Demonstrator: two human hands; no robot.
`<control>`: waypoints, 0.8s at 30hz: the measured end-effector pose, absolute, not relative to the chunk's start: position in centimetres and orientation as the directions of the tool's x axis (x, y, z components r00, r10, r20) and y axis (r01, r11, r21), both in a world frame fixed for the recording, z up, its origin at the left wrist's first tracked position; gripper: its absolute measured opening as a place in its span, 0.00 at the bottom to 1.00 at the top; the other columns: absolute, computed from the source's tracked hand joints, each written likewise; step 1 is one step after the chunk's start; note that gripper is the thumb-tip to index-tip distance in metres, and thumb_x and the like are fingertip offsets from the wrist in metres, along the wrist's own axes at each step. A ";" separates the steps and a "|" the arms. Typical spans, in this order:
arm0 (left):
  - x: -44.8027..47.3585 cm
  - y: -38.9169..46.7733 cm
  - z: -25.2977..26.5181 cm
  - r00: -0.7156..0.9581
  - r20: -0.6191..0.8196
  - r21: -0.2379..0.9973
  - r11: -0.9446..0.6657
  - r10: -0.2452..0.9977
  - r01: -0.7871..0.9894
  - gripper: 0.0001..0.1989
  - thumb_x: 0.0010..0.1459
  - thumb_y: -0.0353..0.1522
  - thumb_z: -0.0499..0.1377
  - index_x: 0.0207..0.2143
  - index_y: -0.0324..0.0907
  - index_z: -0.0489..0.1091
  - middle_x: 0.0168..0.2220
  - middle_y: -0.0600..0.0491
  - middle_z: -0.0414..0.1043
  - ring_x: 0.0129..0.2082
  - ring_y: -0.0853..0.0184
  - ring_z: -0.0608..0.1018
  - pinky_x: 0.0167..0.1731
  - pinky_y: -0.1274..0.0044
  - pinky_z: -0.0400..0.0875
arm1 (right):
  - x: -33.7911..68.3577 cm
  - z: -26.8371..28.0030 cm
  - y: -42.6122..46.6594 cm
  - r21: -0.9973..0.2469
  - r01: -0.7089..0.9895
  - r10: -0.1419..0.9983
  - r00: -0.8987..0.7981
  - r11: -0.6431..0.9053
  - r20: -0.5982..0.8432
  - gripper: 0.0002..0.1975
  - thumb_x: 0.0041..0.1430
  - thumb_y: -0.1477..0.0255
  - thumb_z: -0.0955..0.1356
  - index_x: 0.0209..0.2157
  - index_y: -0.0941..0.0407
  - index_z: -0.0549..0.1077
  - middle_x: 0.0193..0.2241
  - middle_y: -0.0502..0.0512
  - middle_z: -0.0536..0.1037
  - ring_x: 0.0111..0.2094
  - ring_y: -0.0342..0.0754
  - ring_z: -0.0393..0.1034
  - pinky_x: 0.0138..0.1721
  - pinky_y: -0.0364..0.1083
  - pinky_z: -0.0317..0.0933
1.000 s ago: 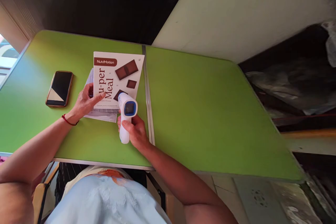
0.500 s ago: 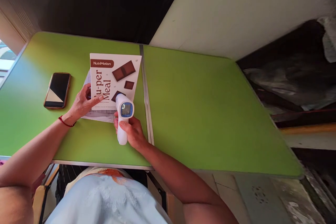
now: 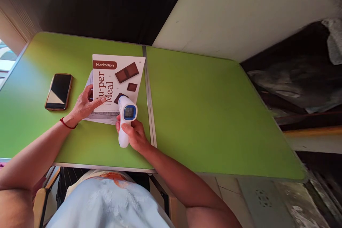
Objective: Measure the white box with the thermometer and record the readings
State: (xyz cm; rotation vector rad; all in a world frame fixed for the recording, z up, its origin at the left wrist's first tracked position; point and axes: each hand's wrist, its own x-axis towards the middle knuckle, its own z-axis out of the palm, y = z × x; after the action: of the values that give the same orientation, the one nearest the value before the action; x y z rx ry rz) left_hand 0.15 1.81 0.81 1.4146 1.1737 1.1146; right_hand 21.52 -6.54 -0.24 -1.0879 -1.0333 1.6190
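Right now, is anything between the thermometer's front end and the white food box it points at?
Nothing visible. The right hand holds the thermometer right above the box's near edge, and the left hand rests on the box's left side, out of the way.

Worktop: we see a bright green worktop made of two panels, a metal seam running between them.
Back wall: we face a dark wood-grained wall behind the left panel.
Side wall: we find a pale cream wall angling off to the right.
Window: we catch daylight from a window at the far left edge.
Floor: we make out pale tiles at the lower right.
Clutter: we note dark, indistinct bundles on the right.
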 end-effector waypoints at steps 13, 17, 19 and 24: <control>0.1 1.7 1.0 0.123 0.066 0.984 -0.085 0.990 0.156 0.35 0.49 0.55 0.76 0.48 0.42 0.71 0.50 0.41 0.83 0.50 0.49 0.84 0.49 0.60 0.81 | 21.5 -0.2 -6.5 -0.939 -0.222 0.954 -0.204 -0.264 -0.220 0.19 0.47 0.52 0.75 0.30 0.53 0.75 0.24 0.51 0.75 0.26 0.46 0.64 0.29 0.48 0.59; 0.1 1.7 1.2 0.125 0.073 0.988 -0.089 0.989 0.129 0.35 0.48 0.54 0.77 0.48 0.42 0.71 0.49 0.43 0.84 0.50 0.49 0.84 0.50 0.60 0.82 | 21.6 -0.2 -6.5 -0.944 -0.204 0.955 -0.199 -0.261 -0.221 0.20 0.47 0.52 0.75 0.29 0.53 0.75 0.24 0.51 0.75 0.25 0.45 0.64 0.29 0.48 0.59; 0.1 1.7 1.2 0.128 0.073 0.987 -0.090 0.989 0.132 0.35 0.48 0.54 0.77 0.48 0.42 0.71 0.49 0.43 0.84 0.50 0.49 0.84 0.49 0.61 0.82 | 21.6 -0.2 -6.5 -0.943 -0.208 0.955 -0.200 -0.259 -0.218 0.19 0.47 0.52 0.75 0.30 0.53 0.75 0.24 0.51 0.76 0.26 0.45 0.64 0.29 0.48 0.60; -0.1 1.7 1.0 0.122 0.086 0.983 -0.104 0.989 0.150 0.34 0.51 0.55 0.75 0.48 0.42 0.73 0.50 0.43 0.83 0.50 0.50 0.84 0.50 0.60 0.81 | 21.4 0.2 -6.4 -0.934 -0.234 0.954 -0.195 -0.270 -0.227 0.20 0.46 0.52 0.75 0.29 0.53 0.74 0.22 0.49 0.75 0.24 0.44 0.64 0.28 0.47 0.59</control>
State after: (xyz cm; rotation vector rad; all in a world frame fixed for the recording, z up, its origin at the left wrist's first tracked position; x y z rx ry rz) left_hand -0.08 1.70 0.97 1.4477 1.1886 1.1134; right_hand 21.43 -6.44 0.21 -1.1045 -0.9960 1.6308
